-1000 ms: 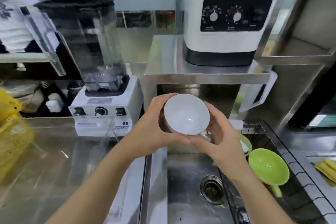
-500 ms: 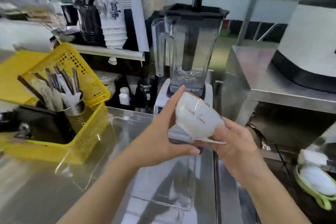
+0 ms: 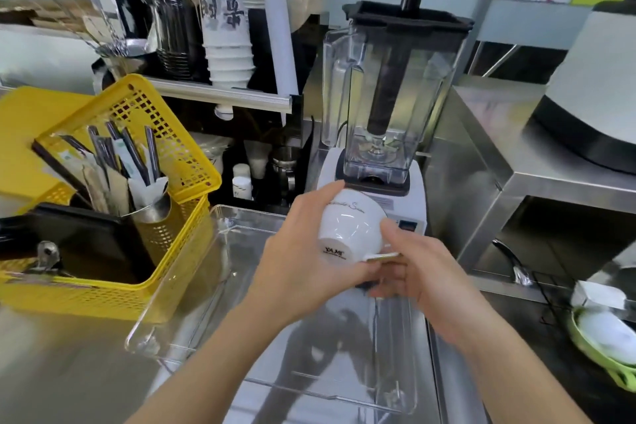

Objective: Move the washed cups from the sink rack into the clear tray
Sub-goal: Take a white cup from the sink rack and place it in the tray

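Observation:
A white cup (image 3: 351,227) with dark lettering near its base is held tipped over, base toward me, above the far end of the clear tray (image 3: 179,289). My left hand (image 3: 303,258) wraps its left side and my right hand (image 3: 413,272) grips its right side by the gold-edged handle. The clear tray lies on the steel counter below my arms, with nothing visible inside it. At the far right edge, a green and white cup (image 3: 605,337) rests in the black sink rack (image 3: 550,293).
A yellow basket (image 3: 103,289) with a metal utensil holder and a black box stands left of the tray. A blender (image 3: 385,107) is right behind the cup. A steel shelf (image 3: 537,175) with a white appliance rises at right. Stacked paper cups (image 3: 227,31) sit on the back ledge.
Both hands carried the white cup leftward from over the sink to above the clear tray and turned it so its base faces me. The view swung left with them.

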